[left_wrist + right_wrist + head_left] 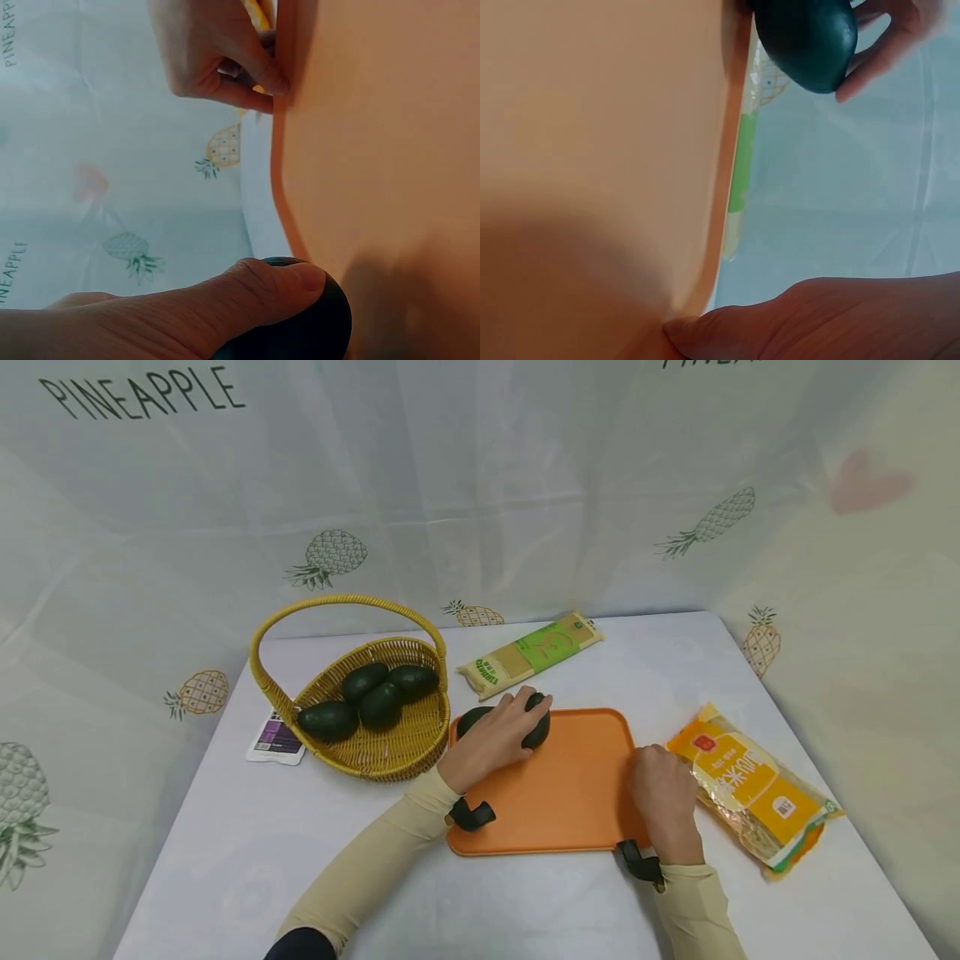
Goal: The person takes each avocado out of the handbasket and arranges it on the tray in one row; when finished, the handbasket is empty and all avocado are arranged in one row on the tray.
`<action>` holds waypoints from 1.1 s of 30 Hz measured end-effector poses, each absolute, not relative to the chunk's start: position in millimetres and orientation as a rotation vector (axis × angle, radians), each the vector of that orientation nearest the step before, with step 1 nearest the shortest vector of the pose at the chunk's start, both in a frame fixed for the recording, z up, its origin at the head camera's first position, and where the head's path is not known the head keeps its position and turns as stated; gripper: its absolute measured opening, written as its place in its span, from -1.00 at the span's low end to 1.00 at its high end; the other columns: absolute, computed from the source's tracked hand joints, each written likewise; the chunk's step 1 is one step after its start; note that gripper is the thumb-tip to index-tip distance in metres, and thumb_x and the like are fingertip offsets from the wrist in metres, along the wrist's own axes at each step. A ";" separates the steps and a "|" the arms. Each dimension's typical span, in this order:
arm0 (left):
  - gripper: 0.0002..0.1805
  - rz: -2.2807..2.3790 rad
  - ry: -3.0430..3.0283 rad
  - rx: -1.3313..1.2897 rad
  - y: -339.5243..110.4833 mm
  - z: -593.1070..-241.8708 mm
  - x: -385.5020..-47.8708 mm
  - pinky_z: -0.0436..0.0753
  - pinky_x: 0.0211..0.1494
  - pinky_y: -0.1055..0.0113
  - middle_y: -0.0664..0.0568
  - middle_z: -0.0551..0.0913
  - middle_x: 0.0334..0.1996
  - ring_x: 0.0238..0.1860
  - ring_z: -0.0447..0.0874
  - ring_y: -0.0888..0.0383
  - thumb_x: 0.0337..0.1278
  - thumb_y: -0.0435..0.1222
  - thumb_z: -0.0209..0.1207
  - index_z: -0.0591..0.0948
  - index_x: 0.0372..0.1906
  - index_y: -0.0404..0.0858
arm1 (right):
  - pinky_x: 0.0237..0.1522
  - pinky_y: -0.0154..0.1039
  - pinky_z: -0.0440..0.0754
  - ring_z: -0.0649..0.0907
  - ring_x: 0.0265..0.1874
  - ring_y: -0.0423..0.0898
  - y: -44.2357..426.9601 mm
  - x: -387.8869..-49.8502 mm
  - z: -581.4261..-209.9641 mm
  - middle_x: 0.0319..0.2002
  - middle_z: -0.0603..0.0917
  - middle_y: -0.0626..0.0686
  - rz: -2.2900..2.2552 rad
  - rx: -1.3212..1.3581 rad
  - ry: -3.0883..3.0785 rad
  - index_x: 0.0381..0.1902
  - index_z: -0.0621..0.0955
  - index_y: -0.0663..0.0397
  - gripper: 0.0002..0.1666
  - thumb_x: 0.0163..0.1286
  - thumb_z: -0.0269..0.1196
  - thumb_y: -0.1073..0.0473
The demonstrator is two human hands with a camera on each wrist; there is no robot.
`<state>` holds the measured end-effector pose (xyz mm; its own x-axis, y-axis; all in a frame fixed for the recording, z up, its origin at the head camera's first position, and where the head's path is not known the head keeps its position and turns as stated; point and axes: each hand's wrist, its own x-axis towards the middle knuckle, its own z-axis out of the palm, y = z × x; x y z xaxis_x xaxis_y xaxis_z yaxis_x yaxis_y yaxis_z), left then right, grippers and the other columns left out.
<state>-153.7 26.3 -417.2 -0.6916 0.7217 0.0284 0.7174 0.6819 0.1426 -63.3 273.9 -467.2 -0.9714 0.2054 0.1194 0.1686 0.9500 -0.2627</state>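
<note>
My left hand (pixel 495 739) grips a dark green avocado (pixel 537 732) above the far left part of an orange tray (pixel 570 793). In the right wrist view this avocado (pixel 810 45) appears lifted clear of the tray's surface, fingers on one side of it. The left wrist view has my thumb lying along the avocado (pixel 319 330). A second avocado (pixel 472 718) is at the tray's far left corner, partly hidden by the left hand. My right hand (pixel 666 797) pinches the tray's right rim between thumb and fingers.
Left of the tray stands a yellow wicker basket (pixel 412 752) with a tall handle and several avocados (pixel 381 706). A purple-and-white packet (pixel 277 743) lies partly under it. Behind the tray is a long noodle-like packet (pixel 536 652); a yellow bag (pixel 753 785) lies right.
</note>
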 end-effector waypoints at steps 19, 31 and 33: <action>-0.12 0.155 2.830 1.222 30.9 -422.8 -155.8 0.79 0.08 0.22 -0.22 0.42 0.47 0.18 0.65 -0.15 0.28 -0.22 0.50 0.36 0.63 -0.17 | -0.62 0.19 0.64 0.65 -0.59 0.30 274.1 -63.7 -467.7 -0.46 0.67 0.38 0.369 -0.276 -2.970 -0.32 0.70 0.49 -0.82 0.41 0.16 0.49; -0.13 0.147 2.781 1.142 33.7 -424.8 -157.4 0.78 0.18 0.14 -0.24 0.27 0.64 0.40 0.58 -0.23 0.38 -0.25 0.42 0.28 0.68 -0.16 | -0.61 0.14 0.66 0.63 -0.61 0.24 271.8 -64.1 -465.5 -0.49 0.65 0.38 0.357 -0.295 -2.979 -0.33 0.67 0.52 -0.84 0.41 0.19 0.49; -0.13 0.139 2.776 1.134 34.2 -424.8 -157.5 0.78 0.20 0.14 -0.25 0.22 0.68 0.45 0.55 -0.23 0.39 -0.24 0.41 0.26 0.68 -0.17 | -0.61 0.15 0.66 0.64 -0.60 0.25 271.9 -64.0 -465.5 -0.48 0.66 0.38 0.356 -0.296 -2.980 -0.33 0.68 0.51 -0.84 0.41 0.19 0.49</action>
